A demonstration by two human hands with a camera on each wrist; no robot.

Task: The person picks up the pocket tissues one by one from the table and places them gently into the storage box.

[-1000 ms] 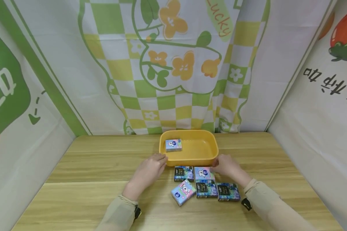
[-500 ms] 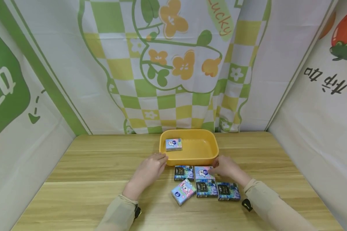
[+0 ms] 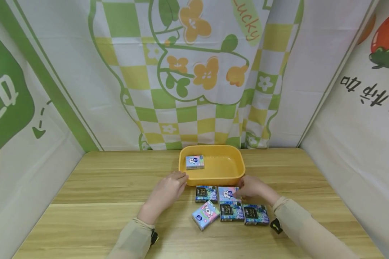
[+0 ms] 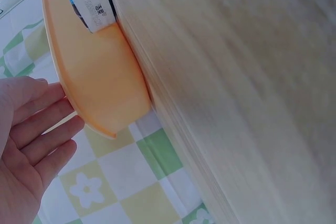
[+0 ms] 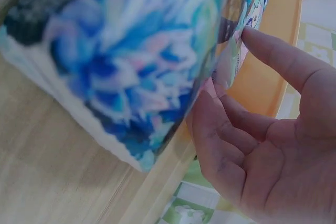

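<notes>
My left hand (image 3: pixel 168 189) rests its fingertips at the near left corner of the yellow tray (image 3: pixel 214 182). In the left wrist view its fingers (image 4: pixel 50 137) lie loosely extended against the tray's rim. My right hand (image 3: pixel 254 187) pinches the right side of a pink and blue tissue pack (image 3: pixel 226 193) in front of the tray, thumb over its top. The right wrist view shows the thumb and curled fingers at that pack (image 5: pixel 229 61), partly hidden behind a blue flowered pack (image 5: pixel 136 66). Another pink and blue pack (image 3: pixel 194 162) lies inside the tray, at its left.
Dark flowered tissue packs lie left of the pinched one (image 3: pixel 206 194), just below it (image 3: pixel 236 212) and to the lower right (image 3: pixel 256 215). A tilted pink pack (image 3: pixel 205 216) lies nearest the front. A checkered curtain (image 3: pixel 194 122) hangs behind the wooden table (image 3: pixel 100 216).
My right hand has shifted slightly down from the tray's corner, its thumb now farther over the pink and blue tissue pack. The left hand, tray and packs stay in place.
</notes>
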